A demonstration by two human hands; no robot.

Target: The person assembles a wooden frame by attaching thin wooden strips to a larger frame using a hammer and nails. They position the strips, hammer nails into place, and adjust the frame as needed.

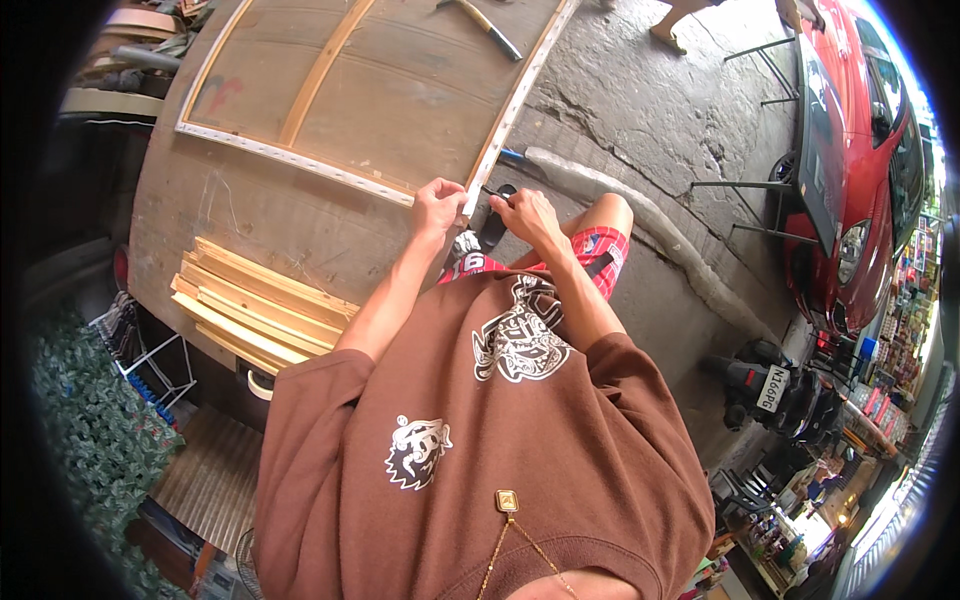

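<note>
A wooden stretcher frame (322,75), with a middle bar and white fabric stapled along its edges, lies on the worktable (200,200). Its near right corner points toward me. My left hand (437,208) is closed on the white fabric edge (470,203) at that corner. Just right of the corner, my right hand (530,215) is closed, its thumb and finger pressed together. A small dark thing shows at those fingertips, too small to name. On the far part of the frame lies a hammer (488,30) with a wooden and dark handle.
Pale wood strips (265,310) are stacked at the table's near left. Right of the table, a long rough grey strip (640,225) runs over the cracked concrete floor (640,110). Farther right stand dark metal stands (770,205), a red car (850,150) and a motorcycle (775,385). Another person's foot (667,38) shows far off.
</note>
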